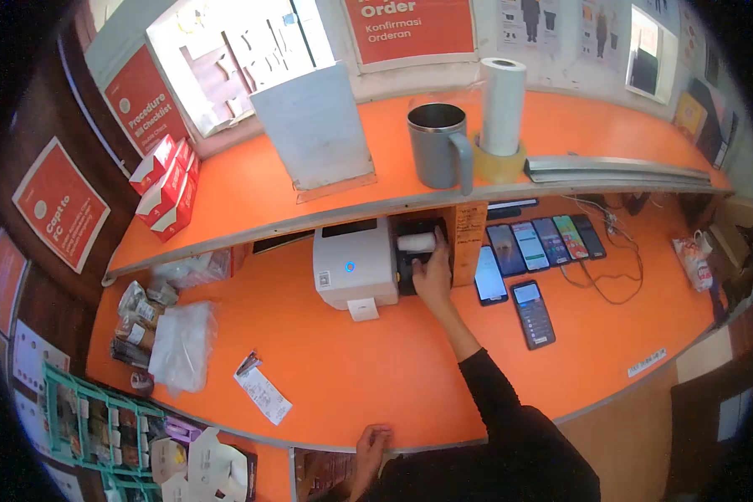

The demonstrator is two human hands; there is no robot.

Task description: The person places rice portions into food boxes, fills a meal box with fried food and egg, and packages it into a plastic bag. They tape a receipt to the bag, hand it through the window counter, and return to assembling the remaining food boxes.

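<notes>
My right hand [432,274] reaches into the shelf under the raised counter, at a small black printer [407,279] with a white paper roll [416,243] showing in its top. The thumb and fingers are apart, touching the printer beside the roll's right end; the far fingertips are partly hidden. Just left stands a white label printer [353,266], with a blank label [363,309] sticking out of its front. My left hand [374,438] rests at the counter's front edge, fingers loosely curled, with nothing seen in it.
Several phones [534,314] and cables lie to the right. A printed receipt [263,389] and clear plastic bags [180,347] lie to the left. On the upper shelf stand a grey mug [437,151], a plastic film roll [503,109], a sign stand [314,125] and red boxes [167,197].
</notes>
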